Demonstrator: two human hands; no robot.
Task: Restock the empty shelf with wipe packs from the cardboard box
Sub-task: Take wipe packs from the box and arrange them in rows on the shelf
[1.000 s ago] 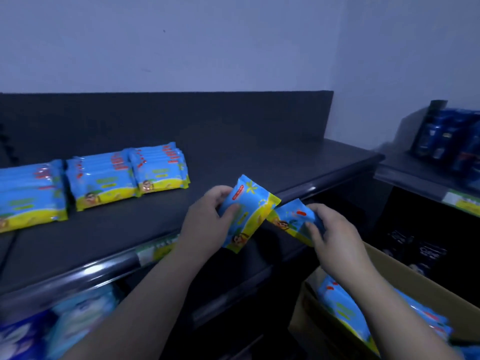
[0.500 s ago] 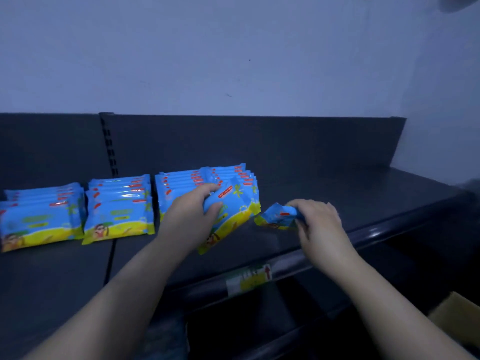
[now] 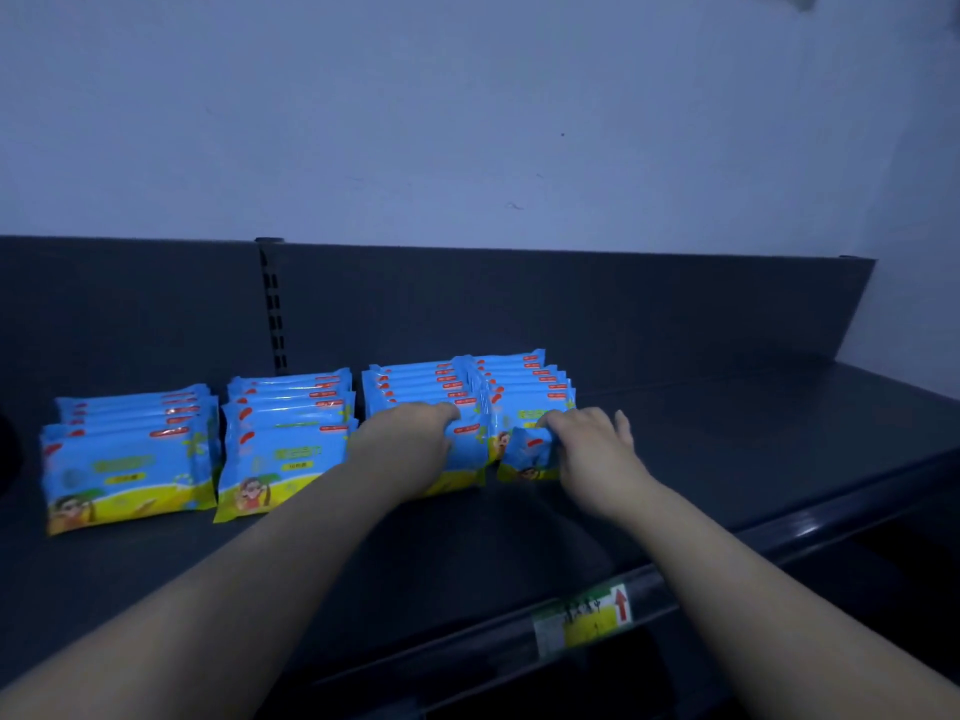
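I'm gripping a wipe pack (image 3: 470, 459) in my left hand (image 3: 410, 444) and pinching a second pack (image 3: 524, 457) in my right hand (image 3: 597, 452), both resting on the shelf (image 3: 701, 459) at the row fronts.

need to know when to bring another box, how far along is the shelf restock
Done: four rows of wipe packs stand at the left of the shelf. In hand: the left hand grips the third row's front pack, the right hand pinches the fourth row's front pack. Left: the shelf's right part is bare; the cardboard box is out of view, so remaining stock is unknown.
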